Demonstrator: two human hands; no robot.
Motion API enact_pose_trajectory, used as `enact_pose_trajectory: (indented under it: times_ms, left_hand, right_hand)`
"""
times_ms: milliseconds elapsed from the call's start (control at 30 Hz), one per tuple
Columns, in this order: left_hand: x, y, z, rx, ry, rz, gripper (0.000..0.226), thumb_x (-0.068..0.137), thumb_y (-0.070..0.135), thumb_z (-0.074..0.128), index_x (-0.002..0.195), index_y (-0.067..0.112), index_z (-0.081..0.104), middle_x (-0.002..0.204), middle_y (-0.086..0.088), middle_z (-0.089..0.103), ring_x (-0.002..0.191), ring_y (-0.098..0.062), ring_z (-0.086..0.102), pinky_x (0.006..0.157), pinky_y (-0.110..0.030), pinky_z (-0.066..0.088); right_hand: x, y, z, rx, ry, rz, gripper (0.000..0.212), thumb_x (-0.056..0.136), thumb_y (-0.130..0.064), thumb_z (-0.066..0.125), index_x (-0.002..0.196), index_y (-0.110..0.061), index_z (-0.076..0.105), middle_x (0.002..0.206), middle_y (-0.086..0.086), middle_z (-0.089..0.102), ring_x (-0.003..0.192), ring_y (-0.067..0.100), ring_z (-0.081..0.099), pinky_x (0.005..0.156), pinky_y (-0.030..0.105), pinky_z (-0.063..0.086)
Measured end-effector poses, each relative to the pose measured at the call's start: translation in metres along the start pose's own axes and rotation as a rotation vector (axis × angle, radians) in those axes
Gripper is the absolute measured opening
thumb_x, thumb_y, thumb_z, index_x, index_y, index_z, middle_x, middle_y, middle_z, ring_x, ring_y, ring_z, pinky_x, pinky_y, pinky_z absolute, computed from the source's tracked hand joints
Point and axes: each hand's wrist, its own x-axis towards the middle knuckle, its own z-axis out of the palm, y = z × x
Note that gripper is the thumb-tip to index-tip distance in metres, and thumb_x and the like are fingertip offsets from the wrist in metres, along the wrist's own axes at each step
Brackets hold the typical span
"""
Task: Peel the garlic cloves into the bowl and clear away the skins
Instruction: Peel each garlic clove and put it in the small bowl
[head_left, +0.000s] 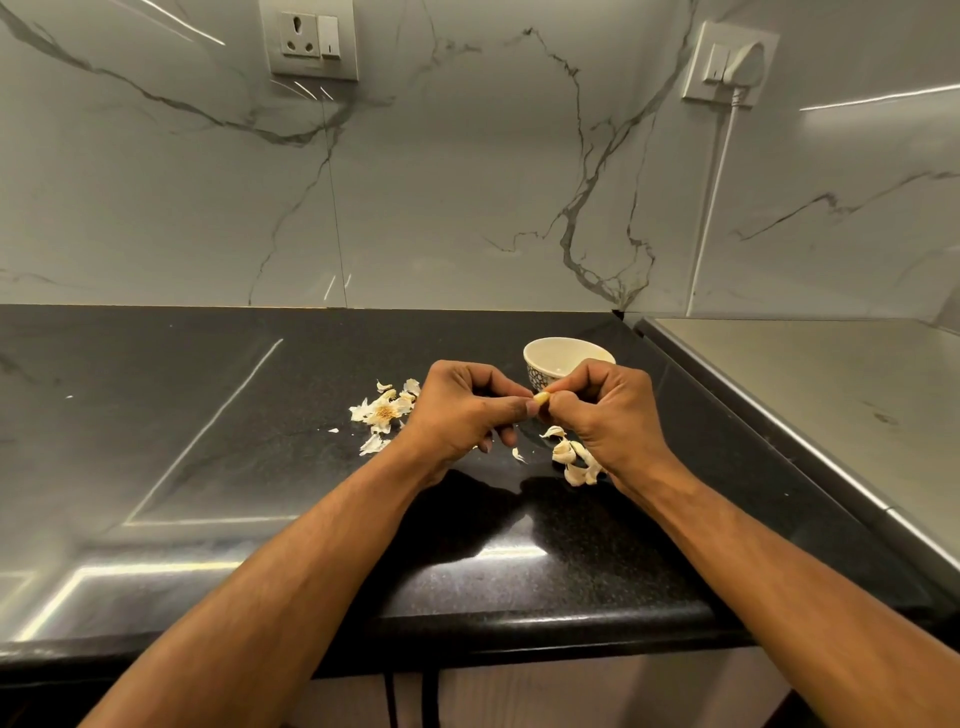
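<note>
A small yellowish garlic clove (541, 398) is pinched between my left hand (462, 410) and my right hand (608, 410), both held just above the black countertop (260, 467). Right behind my hands stands a small cream bowl (558, 353) with a patterned outside; my right hand hides part of it. A heap of papery skins with the garlic root (384, 413) lies to the left of my left hand. A few garlic cloves and loose skins (574, 460) lie under my right wrist.
A steel surface (810, 395) adjoins the counter on the right, behind a raised edge. The marble wall behind carries a socket (311, 39) and a plugged-in socket with a white cable (719, 182). The counter's front edge (467, 639) runs below my forearms.
</note>
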Motion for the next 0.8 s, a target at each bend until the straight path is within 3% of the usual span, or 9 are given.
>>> enact_pose_trajectory:
  times_ms: [133,333,500,800]
  left_hand:
    - [0.0006,-0.0011,-0.0014,-0.044,0.025,-0.007,0.005,0.078,0.003,0.076,0.077,0.006,0.071,0.062,-0.006,0.069,0.046,-0.012,0.059,0.039,-0.017,0.043]
    - [0.0028,-0.0017,-0.0031,-0.123,0.058,-0.025,0.006,0.075,0.007,0.077,0.079,0.006,0.072,0.075,-0.015,0.071,0.046,-0.013,0.059,0.038,-0.018,0.044]
    - [0.0034,-0.0042,-0.0032,-0.063,0.061,0.041,0.006,0.077,0.005,0.076,0.078,0.006,0.070,0.067,-0.010,0.068,0.046,-0.012,0.058,0.038,-0.019,0.044]
    - [0.0022,-0.0058,-0.0004,0.036,0.056,0.091,0.006,0.081,0.005,0.075,0.079,0.007,0.070,0.061,-0.004,0.068,0.048,-0.012,0.060,0.040,-0.020,0.046]
  right_hand:
    - [-0.0002,0.0005,0.0001,0.042,-0.018,-0.007,0.010,0.078,0.006,0.072,0.073,-0.003,0.071,0.074,0.012,0.073,0.073,0.027,0.071,0.073,0.036,0.061]
    - [-0.0034,-0.0053,-0.0004,0.167,-0.065,0.002,0.012,0.082,0.004,0.071,0.082,-0.008,0.072,0.083,0.012,0.075,0.081,0.025,0.073,0.077,0.035,0.060]
    - [-0.0046,-0.0084,-0.0010,0.133,-0.068,-0.005,0.009,0.081,-0.003,0.075,0.082,-0.011,0.074,0.083,0.010,0.074,0.080,0.025,0.072,0.076,0.034,0.061]
    - [-0.0018,-0.0034,-0.0001,0.065,-0.024,-0.012,0.016,0.082,0.001,0.072,0.076,-0.013,0.074,0.075,0.009,0.073,0.075,0.025,0.071,0.076,0.037,0.060]
